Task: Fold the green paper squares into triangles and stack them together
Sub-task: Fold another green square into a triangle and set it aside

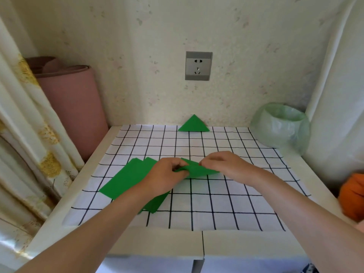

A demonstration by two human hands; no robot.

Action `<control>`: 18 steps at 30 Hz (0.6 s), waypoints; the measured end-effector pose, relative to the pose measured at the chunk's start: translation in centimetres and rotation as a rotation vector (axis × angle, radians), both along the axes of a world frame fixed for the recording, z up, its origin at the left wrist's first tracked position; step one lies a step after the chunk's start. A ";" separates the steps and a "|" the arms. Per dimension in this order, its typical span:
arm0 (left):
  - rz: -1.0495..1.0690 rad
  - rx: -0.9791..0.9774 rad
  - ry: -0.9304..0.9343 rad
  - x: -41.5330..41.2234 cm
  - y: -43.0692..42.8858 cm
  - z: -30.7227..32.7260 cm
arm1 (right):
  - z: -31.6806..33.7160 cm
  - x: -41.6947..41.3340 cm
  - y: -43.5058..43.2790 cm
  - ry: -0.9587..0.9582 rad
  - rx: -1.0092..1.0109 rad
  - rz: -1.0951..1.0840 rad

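Observation:
A green paper sheet [199, 168] is bent over between both hands, just above the checked cloth [216, 196] in the middle of the table. My left hand [167, 175] pinches its left part. My right hand [224, 164] pinches its upper right edge. A loose pile of flat green squares [126, 178] lies to the left, partly hidden under my left wrist and forearm. One folded green triangle [194, 124] lies at the far edge of the cloth by the wall.
A bin lined with a pale green bag [281, 125] stands at the back right corner. A rolled pink mat [72, 107] and a curtain [25, 134] are on the left. An orange object [352, 196] sits off the right edge. A wall socket [198, 66] is above the table.

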State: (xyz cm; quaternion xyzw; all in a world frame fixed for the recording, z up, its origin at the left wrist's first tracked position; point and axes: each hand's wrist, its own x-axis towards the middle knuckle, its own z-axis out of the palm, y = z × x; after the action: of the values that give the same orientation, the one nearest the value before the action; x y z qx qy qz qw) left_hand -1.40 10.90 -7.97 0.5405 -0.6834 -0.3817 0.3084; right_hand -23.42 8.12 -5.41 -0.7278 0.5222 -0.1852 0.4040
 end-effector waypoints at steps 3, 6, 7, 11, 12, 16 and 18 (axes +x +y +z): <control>0.030 0.052 -0.004 -0.3 -0.8 0.1 | -0.2 -0.6 0.6 0.075 -0.074 0.092; 0.026 0.088 -0.026 -0.6 -1.2 0.2 | -0.4 -1.2 0.8 0.019 -0.070 0.088; 0.007 0.101 -0.025 -0.8 -1.2 0.5 | -0.6 -1.4 0.8 0.026 -0.114 0.068; -0.057 0.255 0.010 -1.6 -1.3 2.0 | -1.2 -2.2 0.6 0.125 -0.291 -0.016; -0.030 0.297 0.066 -1.5 -1.6 2.3 | -1.3 -2.4 0.6 0.154 -0.384 -0.024; 0.211 0.227 0.056 -0.4 -3.3 2.3 | -1.1 -3.2 1.1 0.012 -0.693 -0.098; 0.247 0.263 0.004 0.0 -3.8 2.4 | -1.0 -3.6 1.5 -0.111 -0.747 -0.155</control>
State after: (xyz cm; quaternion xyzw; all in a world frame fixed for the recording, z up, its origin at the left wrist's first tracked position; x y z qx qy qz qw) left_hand -1.44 7.10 -5.53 0.6553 -0.5552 -0.4282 0.2809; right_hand -27.00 9.59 -6.45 -0.7722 0.4496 -0.4316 0.1234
